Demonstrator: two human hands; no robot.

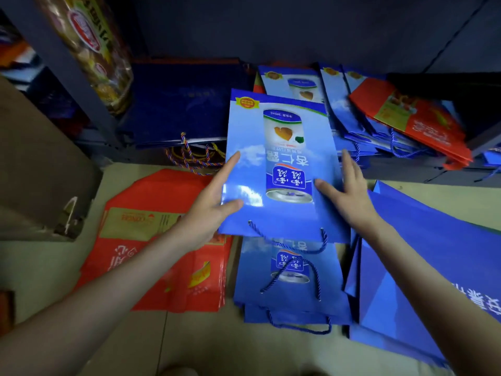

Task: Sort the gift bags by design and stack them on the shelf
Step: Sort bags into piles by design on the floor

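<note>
I hold a light blue gift bag (282, 158) printed with a drink can, flat and raised over the floor in front of the low shelf (406, 169). My left hand (211, 204) grips its left edge, thumb on the printed face. My right hand (344, 191) grips the right edge the same way. Its blue cord handles hang toward me. Under it, a pile of the same can-print bags (292, 280) lies on the floor. More of this design leans on the shelf (295, 80). Red bags (162, 240) lie on the floor at left.
On the shelf, dark navy bags (187, 104) with multicoloured cords lie at left, and red bags (414, 123) lie askew over blue ones at right. Large plain blue bags (433, 267) cover the floor at right. A cardboard box (32, 164) and a shelf post (67, 77) stand at left.
</note>
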